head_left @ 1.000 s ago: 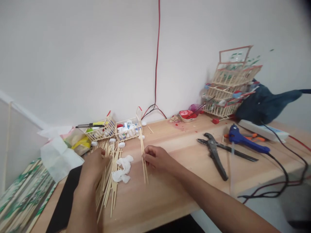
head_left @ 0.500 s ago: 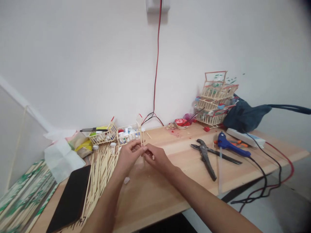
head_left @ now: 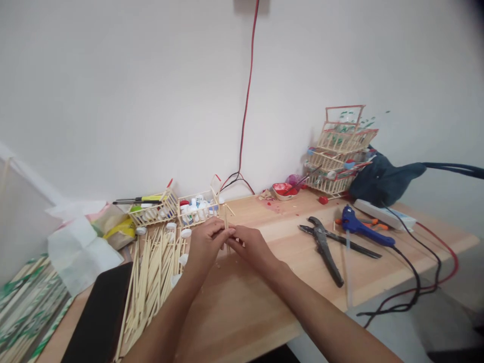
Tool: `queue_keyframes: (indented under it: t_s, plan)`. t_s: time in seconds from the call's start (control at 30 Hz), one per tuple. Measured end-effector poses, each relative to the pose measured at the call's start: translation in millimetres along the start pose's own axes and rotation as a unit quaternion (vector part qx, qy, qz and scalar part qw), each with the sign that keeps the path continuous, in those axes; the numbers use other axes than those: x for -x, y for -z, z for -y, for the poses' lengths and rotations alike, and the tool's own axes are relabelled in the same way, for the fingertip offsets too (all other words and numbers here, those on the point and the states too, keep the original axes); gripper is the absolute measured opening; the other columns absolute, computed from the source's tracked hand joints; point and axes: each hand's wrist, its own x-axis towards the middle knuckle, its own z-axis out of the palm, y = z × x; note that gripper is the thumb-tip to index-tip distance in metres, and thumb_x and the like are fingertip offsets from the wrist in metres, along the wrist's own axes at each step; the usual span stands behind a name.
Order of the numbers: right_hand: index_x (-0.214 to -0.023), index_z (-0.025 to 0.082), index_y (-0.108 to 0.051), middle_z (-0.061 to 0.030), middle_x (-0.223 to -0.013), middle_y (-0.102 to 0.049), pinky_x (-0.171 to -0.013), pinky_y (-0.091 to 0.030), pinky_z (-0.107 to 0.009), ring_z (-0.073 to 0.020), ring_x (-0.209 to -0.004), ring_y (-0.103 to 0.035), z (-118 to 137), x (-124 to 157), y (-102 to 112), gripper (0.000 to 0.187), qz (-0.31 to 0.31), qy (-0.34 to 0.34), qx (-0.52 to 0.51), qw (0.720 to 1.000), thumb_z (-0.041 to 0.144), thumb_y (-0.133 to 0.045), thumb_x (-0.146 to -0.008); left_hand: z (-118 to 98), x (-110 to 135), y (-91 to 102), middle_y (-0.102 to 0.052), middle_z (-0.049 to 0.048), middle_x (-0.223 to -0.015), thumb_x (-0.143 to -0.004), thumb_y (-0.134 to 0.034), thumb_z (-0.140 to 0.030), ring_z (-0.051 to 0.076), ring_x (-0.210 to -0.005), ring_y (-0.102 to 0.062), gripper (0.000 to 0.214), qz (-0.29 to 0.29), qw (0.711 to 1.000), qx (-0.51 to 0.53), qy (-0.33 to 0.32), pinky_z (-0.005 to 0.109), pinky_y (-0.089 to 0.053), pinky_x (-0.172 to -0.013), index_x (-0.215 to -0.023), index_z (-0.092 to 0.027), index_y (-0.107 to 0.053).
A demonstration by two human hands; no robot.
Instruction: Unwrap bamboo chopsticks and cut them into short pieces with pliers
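Observation:
Both hands meet over the wooden table [head_left: 264,302]. My left hand [head_left: 206,244] and my right hand [head_left: 251,246] pinch the same thin bamboo sticks [head_left: 226,216], held nearly upright between the fingertips. A loose pile of bamboo sticks [head_left: 151,277] lies on the table just left of my left hand, with white bottle caps [head_left: 185,233] at its far end. Two small stick baskets [head_left: 172,207] holding caps and pens stand behind the pile.
Black pliers [head_left: 325,247] and a blue glue gun [head_left: 363,231] with its cable lie to the right. A stack of stick baskets [head_left: 340,151] and a dark bag [head_left: 389,176] stand at the back right. A black phone [head_left: 100,315] and tissue [head_left: 81,249] lie left.
My left hand left the stick pile and joined my right hand at the table's middle. The sticks, flat on the table before, now stand nearly upright between both hands.

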Motion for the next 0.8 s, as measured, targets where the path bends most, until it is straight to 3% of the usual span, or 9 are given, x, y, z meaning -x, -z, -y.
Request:
queue_keyframes:
  t_s: [0.13, 0.27, 0.4, 0.53, 0.63, 0.8]
  plan:
    - [-0.077, 0.02, -0.069, -0.0013, -0.078, -0.067, -0.071, -0.041, -0.021, -0.0124, -0.07, -0.058, 3, 1, 0, 0.027, 0.004, -0.006, -0.002, 1.0, 0.033, -0.053, -0.095, 4, 2, 1.5, -0.058, 0.0004, -0.063, -0.081, -0.06, -0.026, 0.016, -0.063, -0.053, 0.028, -0.013, 1.0, 0.01, 0.02, 0.027, -0.04, -0.064, -0.054, -0.021, -0.059]
    - [-0.077, 0.02, -0.07, -0.0004, -0.077, -0.068, -0.069, -0.04, -0.02, -0.0114, -0.069, -0.058, 5, 1, 0, 0.027, 0.02, -0.012, -0.029, 0.999, 0.033, -0.053, -0.094, 6, 2, 2.6, -0.052, -0.0022, -0.055, -0.081, -0.06, -0.027, 0.013, -0.059, -0.052, 0.036, -0.013, 0.999, 0.013, 0.051, 0.025, -0.038, -0.064, -0.047, -0.02, -0.05]
    - [-0.08, 0.019, -0.072, -0.0008, -0.078, -0.069, -0.068, -0.042, -0.02, -0.0115, -0.069, -0.059, 4, 2, -1, 0.028, 0.045, -0.057, -0.076, 0.994, 0.035, -0.054, -0.093, 7, 0, 5.7, -0.051, -0.0033, -0.051, -0.081, -0.062, -0.036, 0.012, -0.054, -0.05, 0.033, 0.026, 0.992, 0.073, 0.097, 0.024, -0.038, -0.06, -0.054, -0.019, -0.056]
    - [-0.081, 0.016, -0.073, -0.0008, -0.071, -0.067, -0.058, -0.043, -0.02, -0.0112, -0.06, -0.058, 0, 4, -2, 0.033, 0.135, -0.159, -0.214, 0.954, 0.044, -0.059, -0.087, 14, 1, 9.8, -0.048, -0.0055, -0.048, -0.073, -0.07, -0.049, 0.008, -0.045, -0.042, 0.034, 0.102, 0.945, 0.224, 0.217, 0.022, -0.033, -0.049, -0.065, -0.016, -0.062]
    - [-0.08, 0.015, -0.073, 0.0003, -0.066, -0.064, -0.055, -0.043, -0.02, -0.0108, -0.058, -0.057, -2, 6, -2, 0.036, 0.176, -0.199, -0.268, 0.926, 0.049, -0.063, -0.083, 21, 3, 10.3, -0.053, -0.0044, -0.052, -0.063, -0.079, -0.05, 0.006, -0.043, -0.043, 0.041, 0.11, 0.901, 0.3, 0.292, 0.02, -0.031, -0.045, -0.076, -0.014, -0.066]
    - [-0.082, 0.014, -0.072, -0.0001, -0.067, -0.065, -0.056, -0.046, -0.021, -0.0107, -0.057, -0.058, 0, 8, 0, 0.038, 0.201, -0.238, -0.304, 0.9, 0.052, -0.065, -0.08, 27, 5, 7.4, -0.055, -0.0023, -0.049, -0.057, -0.082, -0.049, 0.007, -0.04, -0.047, 0.042, 0.107, 0.885, 0.322, 0.318, 0.02, -0.032, -0.042, -0.072, -0.012, -0.067]
